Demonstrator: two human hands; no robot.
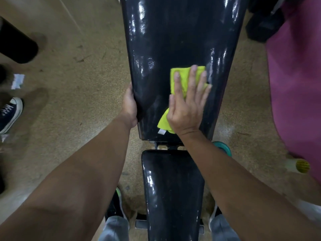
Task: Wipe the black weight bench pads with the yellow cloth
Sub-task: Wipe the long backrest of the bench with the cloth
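While the left hand (129, 106) is curled over the left edge of the long back pad (180, 49), the yellow cloth (180, 80) is pressed flat against that pad's glossy black surface by the right hand (186, 105), whose fingers are spread and straight, pointing away from the person. The cloth is seen folded and trapped beneath the palm, with one end showing past the fingertips and a corner with a small white tag (161, 131) sticking out below the heel of the hand, near the pad's lower edge. The back pad's long axis is aligned straight away from the camera, widening toward the top of the view; the shorter seat pad (173, 188) is set in line with it, just behind the wrists, across a narrow gap where the frame shows. A speckled tan floor (83, 84) is visible on both sides, a dark sneaker (9, 114) well to the left of the gripping hand, and pink fabric (298, 84) well to the right of the wiping hand.
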